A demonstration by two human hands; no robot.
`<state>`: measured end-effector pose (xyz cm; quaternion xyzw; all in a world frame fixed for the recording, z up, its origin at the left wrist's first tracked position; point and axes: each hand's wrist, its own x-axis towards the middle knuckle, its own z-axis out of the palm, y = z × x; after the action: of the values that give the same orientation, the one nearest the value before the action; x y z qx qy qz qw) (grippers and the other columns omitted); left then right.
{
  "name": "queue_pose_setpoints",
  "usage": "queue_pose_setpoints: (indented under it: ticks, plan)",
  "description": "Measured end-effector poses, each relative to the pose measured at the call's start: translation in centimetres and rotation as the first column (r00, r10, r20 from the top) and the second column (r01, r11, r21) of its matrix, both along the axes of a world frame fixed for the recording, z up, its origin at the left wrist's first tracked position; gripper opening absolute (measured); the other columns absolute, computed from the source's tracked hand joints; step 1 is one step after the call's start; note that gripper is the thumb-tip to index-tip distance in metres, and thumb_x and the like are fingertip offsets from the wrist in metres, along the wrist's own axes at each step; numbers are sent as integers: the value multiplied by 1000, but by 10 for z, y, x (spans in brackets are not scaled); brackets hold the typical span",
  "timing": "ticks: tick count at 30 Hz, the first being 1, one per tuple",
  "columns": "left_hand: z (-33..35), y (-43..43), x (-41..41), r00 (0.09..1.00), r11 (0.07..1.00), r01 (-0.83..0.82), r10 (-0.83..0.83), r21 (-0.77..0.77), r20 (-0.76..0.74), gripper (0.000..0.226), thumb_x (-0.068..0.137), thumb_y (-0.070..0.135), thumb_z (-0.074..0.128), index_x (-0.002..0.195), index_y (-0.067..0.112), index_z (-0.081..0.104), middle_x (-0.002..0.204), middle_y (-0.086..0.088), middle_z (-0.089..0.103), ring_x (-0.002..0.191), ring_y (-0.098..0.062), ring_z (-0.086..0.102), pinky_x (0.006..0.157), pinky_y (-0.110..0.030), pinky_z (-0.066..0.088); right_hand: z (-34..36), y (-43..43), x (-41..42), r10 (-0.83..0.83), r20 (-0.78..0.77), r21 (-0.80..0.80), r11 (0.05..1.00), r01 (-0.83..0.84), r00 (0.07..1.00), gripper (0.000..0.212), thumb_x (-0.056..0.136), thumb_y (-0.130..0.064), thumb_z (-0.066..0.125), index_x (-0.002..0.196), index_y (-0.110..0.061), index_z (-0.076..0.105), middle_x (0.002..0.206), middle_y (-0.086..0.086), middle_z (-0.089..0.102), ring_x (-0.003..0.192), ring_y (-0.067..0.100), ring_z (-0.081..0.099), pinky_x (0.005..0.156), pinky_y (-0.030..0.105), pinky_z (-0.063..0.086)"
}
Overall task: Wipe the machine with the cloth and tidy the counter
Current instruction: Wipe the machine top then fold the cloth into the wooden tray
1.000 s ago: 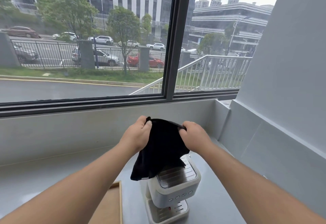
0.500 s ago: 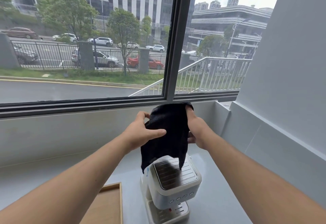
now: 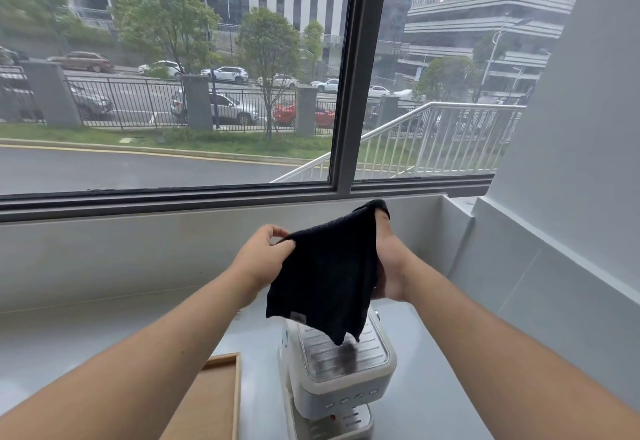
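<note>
Wide window glass shows a street with parked cars and trees; below it runs a pale grey table into a corner. A person's two bare forearms reach forward over it.

Both hands hold a black cloth in the air above a small white machine. The left hand pinches the upper left corner between thumb and fingers. The right hand holds the right edge, with the top corner draped over its raised fingertips and its thumb hidden by fabric.

A second ago the cloth hung bunched between two close fists, sagging onto the machine's ribbed top. It has since been lifted and pulled open into a flatter, tilted sheet, its lowest tip just above that top.

Wiping has probably not begun; the cloth looks readied for it. A wooden tray sits left of the machine.
</note>
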<state>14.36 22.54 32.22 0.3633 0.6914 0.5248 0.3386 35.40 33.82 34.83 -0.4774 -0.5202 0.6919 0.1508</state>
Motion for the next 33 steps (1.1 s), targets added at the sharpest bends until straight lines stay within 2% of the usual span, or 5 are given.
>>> queue_pose_setpoints:
  ticks: [5, 11, 20, 26, 33]
  plan:
    - [3, 18, 5, 993, 993, -105, 102, 54, 53, 5, 103, 29, 60, 105, 28, 65, 104, -7, 75, 80, -20, 66, 69, -33, 53, -11, 19, 2, 105, 14, -113, 988, -103, 994, 92, 73, -97, 38, 115, -24, 76, 113, 7, 80, 100, 25, 78, 85, 40, 62]
    - [4, 27, 6, 984, 983, -174, 172, 50, 54, 6, 100, 20, 63, 104, 24, 66, 106, -10, 73, 85, -24, 66, 70, -34, 53, -24, 36, 8, 114, 33, -18, 993, -114, 993, 22, 100, -16, 53, 105, -7, 72, 93, 11, 74, 75, 26, 66, 77, 36, 52]
    - [7, 21, -2, 985, 985, -171, 171, 36, -14, 5, 100, 22, 65, 102, 21, 70, 104, -8, 71, 88, -24, 65, 77, -42, 57, -25, 57, 17, -129, 72, 268, 958, 105, 989, 52, 95, 7, 42, 132, -27, 54, 102, 13, 70, 69, 23, 65, 55, 32, 57]
    - [11, 16, -14, 989, 992, -120, 116, 44, 87, 10, 98, 18, 68, 106, 24, 73, 99, -4, 75, 78, -17, 68, 64, -30, 52, -12, 63, 19, -234, -97, 252, 934, 252, 967, 39, 97, 7, 38, 110, -16, 67, 101, 15, 67, 81, 27, 63, 71, 39, 56]
    - [16, 11, -12, 999, 999, -37, 37, 8, -12, 32, 90, 1, 74, 114, 23, 69, 108, -9, 77, 91, -23, 77, 72, -27, 58, 4, 60, 14, -17, -48, 420, 907, 36, 999, 63, 85, 18, 53, 140, -14, 56, 118, 17, 66, 98, 30, 66, 94, 44, 56]
